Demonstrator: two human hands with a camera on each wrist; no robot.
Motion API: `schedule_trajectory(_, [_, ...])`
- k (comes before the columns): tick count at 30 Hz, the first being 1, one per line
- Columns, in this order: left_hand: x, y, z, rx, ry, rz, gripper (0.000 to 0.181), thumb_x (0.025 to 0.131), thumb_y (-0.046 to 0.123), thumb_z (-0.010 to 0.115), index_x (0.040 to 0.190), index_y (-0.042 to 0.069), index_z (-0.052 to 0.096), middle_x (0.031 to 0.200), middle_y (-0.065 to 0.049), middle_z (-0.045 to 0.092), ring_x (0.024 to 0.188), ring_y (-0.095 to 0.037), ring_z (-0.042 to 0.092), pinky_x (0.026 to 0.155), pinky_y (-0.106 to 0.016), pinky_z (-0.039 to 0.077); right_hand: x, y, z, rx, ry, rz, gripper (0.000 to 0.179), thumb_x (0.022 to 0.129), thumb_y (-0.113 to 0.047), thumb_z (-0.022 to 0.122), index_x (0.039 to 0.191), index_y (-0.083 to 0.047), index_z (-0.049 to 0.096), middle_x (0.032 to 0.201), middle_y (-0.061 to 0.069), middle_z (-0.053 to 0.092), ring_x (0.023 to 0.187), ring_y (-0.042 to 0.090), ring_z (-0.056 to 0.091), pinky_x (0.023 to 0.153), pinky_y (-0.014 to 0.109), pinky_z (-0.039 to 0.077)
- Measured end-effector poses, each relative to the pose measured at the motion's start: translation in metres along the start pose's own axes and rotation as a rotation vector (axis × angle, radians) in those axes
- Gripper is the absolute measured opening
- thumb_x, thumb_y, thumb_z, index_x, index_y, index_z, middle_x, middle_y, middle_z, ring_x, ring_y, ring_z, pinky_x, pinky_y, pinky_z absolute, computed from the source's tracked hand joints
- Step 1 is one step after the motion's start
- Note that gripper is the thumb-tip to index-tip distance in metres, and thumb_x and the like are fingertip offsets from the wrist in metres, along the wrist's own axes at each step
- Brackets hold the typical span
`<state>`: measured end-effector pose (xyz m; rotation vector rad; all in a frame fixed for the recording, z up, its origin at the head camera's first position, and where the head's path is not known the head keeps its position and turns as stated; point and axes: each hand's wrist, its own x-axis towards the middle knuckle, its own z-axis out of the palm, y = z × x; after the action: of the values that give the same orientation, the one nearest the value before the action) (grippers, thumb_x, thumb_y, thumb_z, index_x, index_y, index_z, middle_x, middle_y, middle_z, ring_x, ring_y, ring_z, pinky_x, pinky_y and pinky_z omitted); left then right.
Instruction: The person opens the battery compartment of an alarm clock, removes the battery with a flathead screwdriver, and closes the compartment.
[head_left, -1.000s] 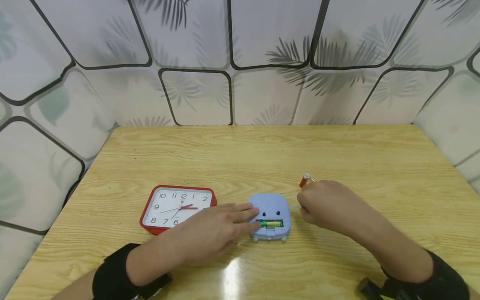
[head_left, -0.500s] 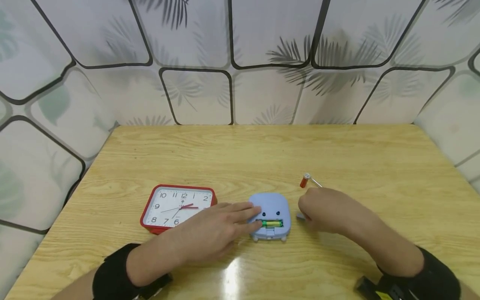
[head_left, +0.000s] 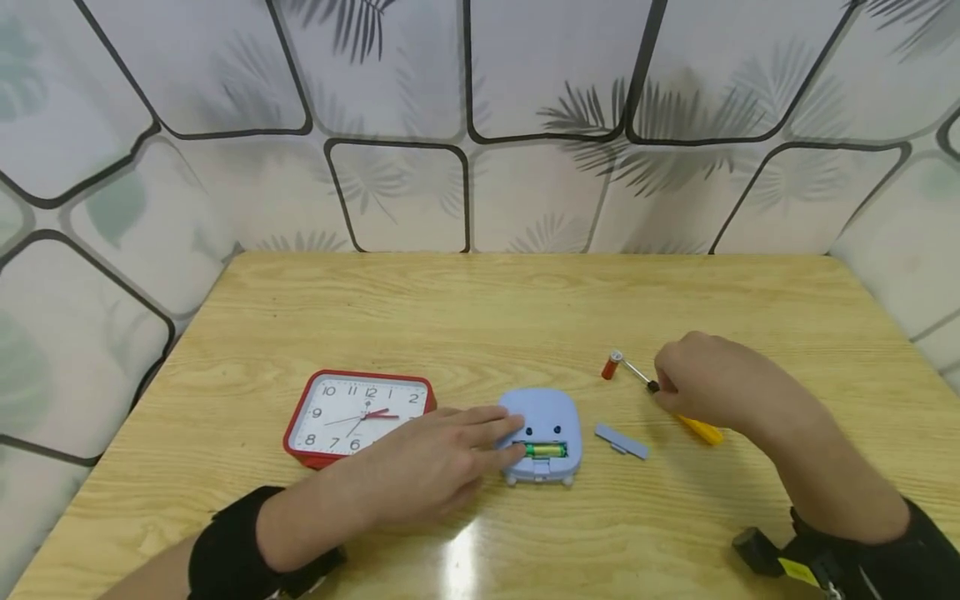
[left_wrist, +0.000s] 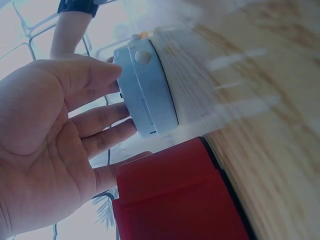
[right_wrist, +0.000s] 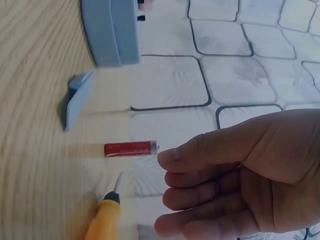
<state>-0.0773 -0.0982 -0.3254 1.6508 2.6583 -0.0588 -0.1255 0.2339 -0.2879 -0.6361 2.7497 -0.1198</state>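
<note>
My left hand (head_left: 431, 458) rests straight fingers on a light-blue rounded device (head_left: 540, 408) with small feet. Its battery slot is uncovered, and a green battery (head_left: 546, 450) lies inside. In the left wrist view, the thumb and fingertips (left_wrist: 112, 75) meet the device's edge and back. My right hand (head_left: 701, 379) hovers over a screwdriver (head_left: 701, 429) with a yellow handle; the right wrist view has its loosely curled fingers holding nothing. Beside the device lies a blue battery cover (head_left: 622, 442). A red battery (right_wrist: 130, 148) stands upright near the screwdriver's tip.
A red-framed clock (head_left: 360, 417) lies face up left of the device, partly under the left forearm. The wood-grain table (head_left: 480, 308) ends at a patterned curtain-like backdrop (head_left: 405, 192) behind and at the sides.
My right hand has let go of the blue battery cover, which now lies on the table, and has moved right over the screwdriver. The left hand has stayed on the device.
</note>
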Motion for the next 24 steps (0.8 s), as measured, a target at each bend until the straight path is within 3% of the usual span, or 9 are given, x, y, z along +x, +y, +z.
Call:
schedule_trajectory(10, [0.0, -0.001, 0.003, 0.006, -0.001, 0.002, 0.045, 0.099, 0.025, 0.059, 0.143, 0.022, 0.056, 0.154, -0.001, 0.046, 0.143, -0.019, 0.043, 0.112, -0.035, 0.043, 0.015, 0.02, 0.008, 0.005, -0.098, 0.074, 0.017, 0.084, -0.019, 0.078, 0.086, -0.007, 0.066, 0.084, 0.003, 0.064, 0.071, 0.016, 0.057, 0.064, 0.035, 0.051])
schedule_trajectory(17, [0.0, -0.001, 0.002, 0.005, -0.003, -0.003, 0.046, 0.098, 0.025, 0.059, 0.144, 0.024, 0.056, 0.155, 0.0, 0.046, 0.143, -0.018, 0.042, 0.111, -0.035, 0.044, 0.023, 0.029, 0.019, 0.094, -0.169, 0.106, 0.018, 0.082, -0.005, 0.069, 0.072, -0.008, 0.054, 0.065, 0.002, 0.047, 0.053, 0.014, 0.051, 0.049, 0.024, 0.043])
schedule_trajectory(19, [0.0, -0.001, 0.002, 0.005, -0.003, -0.005, 0.046, 0.098, 0.026, 0.059, 0.144, 0.024, 0.056, 0.155, 0.0, 0.045, 0.143, -0.018, 0.042, 0.111, -0.036, 0.044, 0.024, 0.032, 0.02, 0.094, -0.157, 0.105, 0.018, 0.085, -0.006, 0.068, 0.074, -0.007, 0.054, 0.067, 0.004, 0.048, 0.055, 0.015, 0.053, 0.049, 0.025, 0.046])
schedule_trajectory(24, [0.0, -0.001, 0.002, -0.004, -0.002, -0.005, 0.046, 0.099, 0.026, 0.058, 0.144, 0.022, 0.056, 0.155, -0.001, 0.045, 0.143, -0.018, 0.042, 0.111, -0.036, 0.044, 0.024, 0.034, 0.018, 0.028, -0.054, 0.062, 0.02, 0.089, -0.011, 0.067, 0.076, -0.007, 0.053, 0.067, 0.002, 0.045, 0.058, 0.015, 0.042, 0.052, 0.026, 0.035])
